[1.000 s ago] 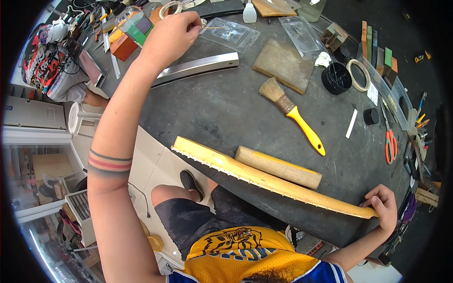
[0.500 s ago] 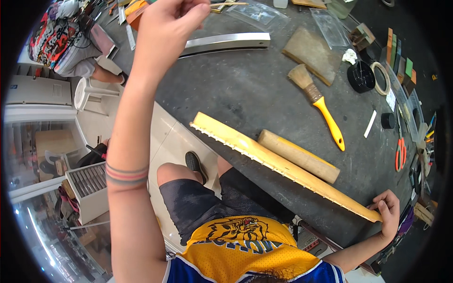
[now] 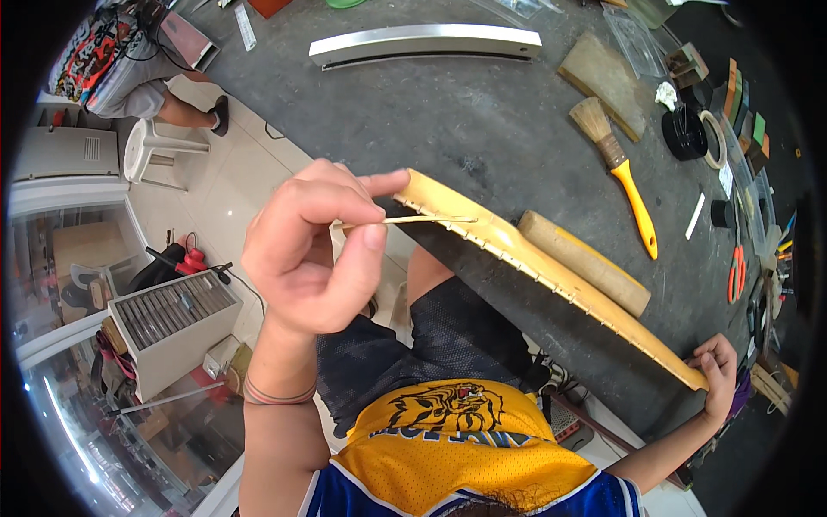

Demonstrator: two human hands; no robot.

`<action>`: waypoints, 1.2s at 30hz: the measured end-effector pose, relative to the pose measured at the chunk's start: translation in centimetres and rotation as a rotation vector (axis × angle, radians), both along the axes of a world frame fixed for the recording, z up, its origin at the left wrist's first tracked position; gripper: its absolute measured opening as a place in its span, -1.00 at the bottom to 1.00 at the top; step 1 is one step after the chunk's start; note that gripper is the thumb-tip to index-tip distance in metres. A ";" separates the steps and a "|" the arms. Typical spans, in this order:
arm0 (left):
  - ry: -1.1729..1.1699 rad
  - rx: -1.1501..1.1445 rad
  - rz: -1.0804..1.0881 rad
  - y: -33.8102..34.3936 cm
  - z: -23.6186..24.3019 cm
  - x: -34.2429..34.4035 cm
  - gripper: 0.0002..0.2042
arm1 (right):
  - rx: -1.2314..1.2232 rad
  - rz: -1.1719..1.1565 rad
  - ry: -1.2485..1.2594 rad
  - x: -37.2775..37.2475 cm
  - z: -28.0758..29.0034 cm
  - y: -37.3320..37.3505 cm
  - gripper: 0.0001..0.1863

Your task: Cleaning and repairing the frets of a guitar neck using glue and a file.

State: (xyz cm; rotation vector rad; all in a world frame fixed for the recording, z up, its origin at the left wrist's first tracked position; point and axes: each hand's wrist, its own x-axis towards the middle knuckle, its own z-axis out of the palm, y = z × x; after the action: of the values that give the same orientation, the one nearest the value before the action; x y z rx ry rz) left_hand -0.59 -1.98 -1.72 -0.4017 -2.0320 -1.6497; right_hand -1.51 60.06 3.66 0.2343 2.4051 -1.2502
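Head view: my left hand (image 3: 314,250) pinches a stick (image 3: 431,219); right hand (image 3: 717,375) grasps the fretted neck (image 3: 500,234) between fingers, presumably steadying it.

We see a long, yellow wooden strip (image 3: 510,242), small marks lining its near edge, slanting from far left to near right; a thin stick (image 3: 422,219) points right across its left part.

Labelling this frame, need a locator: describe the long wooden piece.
On the dark worktable, find the right hand near the edge. The long wooden piece runs from it toward the left hand. Unlike the shorter, duller block alongside, it is glossy yellow, with small marks lined along one edge.
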 end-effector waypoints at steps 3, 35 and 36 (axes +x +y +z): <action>0.049 -0.033 -0.015 0.2 -0.4 0.5 -0.94 | 0.006 -0.001 -0.012 -0.1 -0.1 0.5 -0.46; 0.231 -0.189 -0.041 0.3 -1.5 0.4 -0.89 | 0.086 0.048 -0.017 -1.2 -0.4 2.4 -0.51; 0.232 -0.190 -0.043 0.3 -1.6 0.4 -0.89 | 0.087 0.052 -0.013 -1.2 -0.4 2.4 -0.52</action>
State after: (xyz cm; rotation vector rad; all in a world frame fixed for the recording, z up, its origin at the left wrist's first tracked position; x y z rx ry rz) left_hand -0.15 -1.69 -3.30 -0.6752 -2.0201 -1.3665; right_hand -2.71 62.51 3.29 0.2036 2.4413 -1.1188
